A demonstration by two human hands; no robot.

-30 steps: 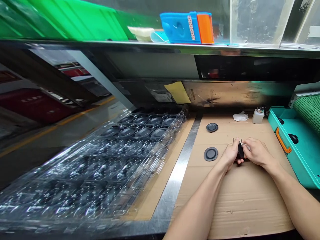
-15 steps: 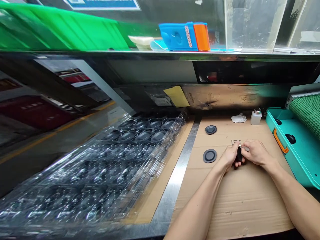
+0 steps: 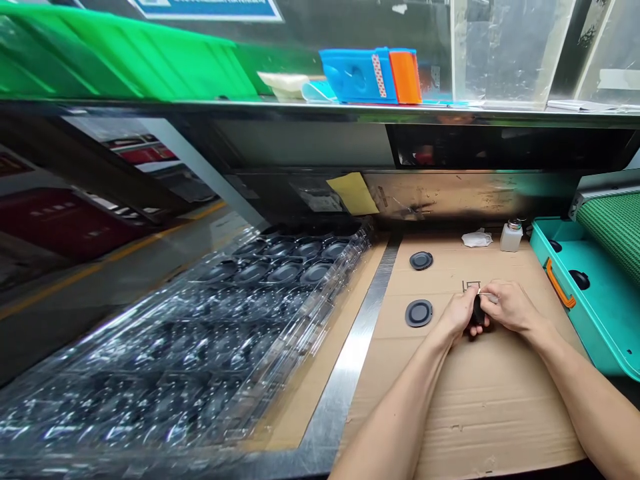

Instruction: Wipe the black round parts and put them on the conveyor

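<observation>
My left hand (image 3: 456, 315) and my right hand (image 3: 509, 308) meet above a cardboard sheet (image 3: 480, 413). The left hand grips a small black part (image 3: 479, 311), partly hidden by my fingers. Pinched in my right fingers is a thin metal wire (image 3: 486, 292), its end at the top of the black part. Two round black discs lie on the cardboard to the left: one (image 3: 419, 313) close to my left hand, another (image 3: 421, 261) farther away. Just above my hands sits a small metal frame-shaped piece (image 3: 471, 285).
Transparent blister trays (image 3: 280, 280) holding round dark parts fill the left, beyond a steel strip (image 3: 350, 360). A white bottle (image 3: 511, 237) and white cloth (image 3: 477, 239) stand behind. A teal tray (image 3: 565, 280) sits right; a shelf (image 3: 350, 110) runs overhead.
The whole view has shifted slightly, with the shelf lower in the picture. My hands stay together around the black part, and the wire now shows more clearly above it.
</observation>
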